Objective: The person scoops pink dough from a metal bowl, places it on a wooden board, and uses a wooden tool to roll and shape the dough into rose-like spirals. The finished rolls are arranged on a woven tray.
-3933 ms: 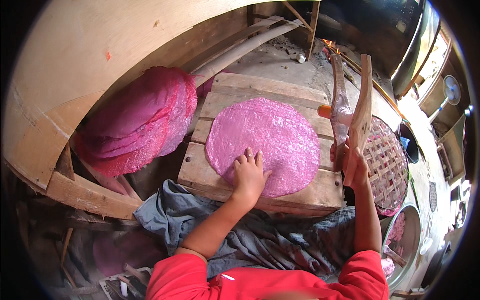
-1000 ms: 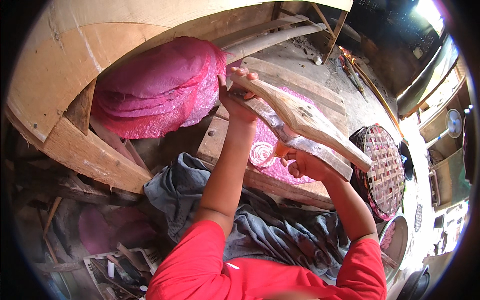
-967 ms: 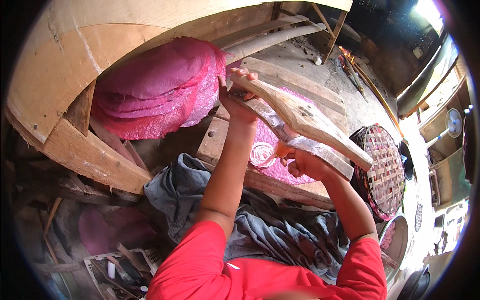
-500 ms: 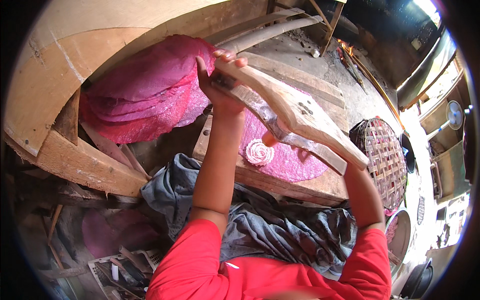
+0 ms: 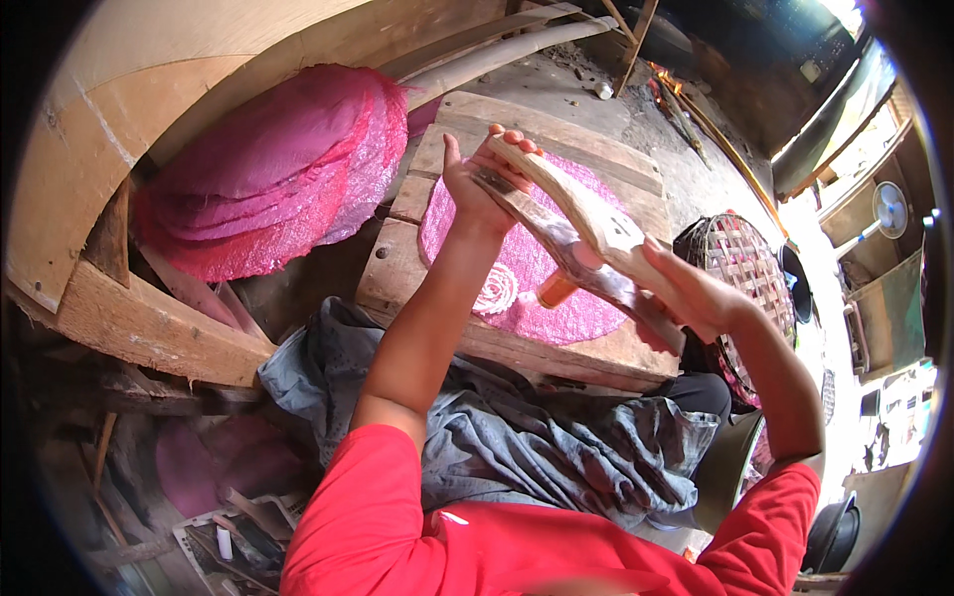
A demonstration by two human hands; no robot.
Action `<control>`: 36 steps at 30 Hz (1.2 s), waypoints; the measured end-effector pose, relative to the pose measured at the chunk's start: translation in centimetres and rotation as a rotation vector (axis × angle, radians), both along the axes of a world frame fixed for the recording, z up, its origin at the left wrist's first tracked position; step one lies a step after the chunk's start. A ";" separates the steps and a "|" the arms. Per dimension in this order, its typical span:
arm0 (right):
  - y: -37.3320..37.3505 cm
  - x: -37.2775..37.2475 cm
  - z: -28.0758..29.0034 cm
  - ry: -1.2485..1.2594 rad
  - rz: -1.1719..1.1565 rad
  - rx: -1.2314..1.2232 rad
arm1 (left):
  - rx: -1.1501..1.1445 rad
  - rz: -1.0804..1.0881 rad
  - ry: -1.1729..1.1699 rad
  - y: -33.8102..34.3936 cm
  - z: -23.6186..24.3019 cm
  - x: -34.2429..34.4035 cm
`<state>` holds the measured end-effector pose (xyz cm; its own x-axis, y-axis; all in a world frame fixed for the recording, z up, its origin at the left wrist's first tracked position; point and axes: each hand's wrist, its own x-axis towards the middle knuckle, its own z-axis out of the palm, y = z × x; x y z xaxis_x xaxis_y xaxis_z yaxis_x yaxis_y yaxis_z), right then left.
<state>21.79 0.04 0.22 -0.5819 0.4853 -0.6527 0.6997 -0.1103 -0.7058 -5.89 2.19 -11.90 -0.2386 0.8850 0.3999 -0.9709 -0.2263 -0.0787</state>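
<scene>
I hold a two-armed wooden hand press [image 5: 571, 204] slantwise over a low wooden block table [image 5: 397, 273]. My left hand [image 5: 485, 184] is wrapped round its far left end, fingertips over the upper arm and thumb sticking up. At the other end my right hand [image 5: 701, 293] grips both arms, with its palm side against the upper one. A short orange tube [image 5: 555, 290] juts from the press's underside. Below lies a round pink mesh sheet [image 5: 447, 233] bearing one pale pink coil of thin strands [image 5: 495, 288], partly behind my left forearm.
A heap of pink mesh sheets [image 5: 268, 179] stands at the left beside a curved wooden board [image 5: 99, 149]. To the right is a woven basket [image 5: 740, 263]. Grey-blue cloth [image 5: 556, 447] covers my lap. A small fire [image 5: 661, 74] burns at the back; a white fan [image 5: 890, 209] stands far right.
My right hand has shifted from behind the press's near end to over its upper arm. The orange tube shows more fully under the press. The whole view has shifted slightly.
</scene>
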 end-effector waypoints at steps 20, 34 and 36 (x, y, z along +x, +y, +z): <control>-3.3 -0.3 4.7 -0.137 -0.141 0.344 | -0.297 0.007 -0.044 -2.1 5.6 1.3; -2.0 2.9 -0.3 0.272 -0.228 -0.160 | -0.158 0.032 -0.030 -2.1 2.3 2.6; -1.3 2.4 -2.6 0.481 -0.247 -0.278 | -0.034 0.089 -0.006 -1.7 2.4 2.6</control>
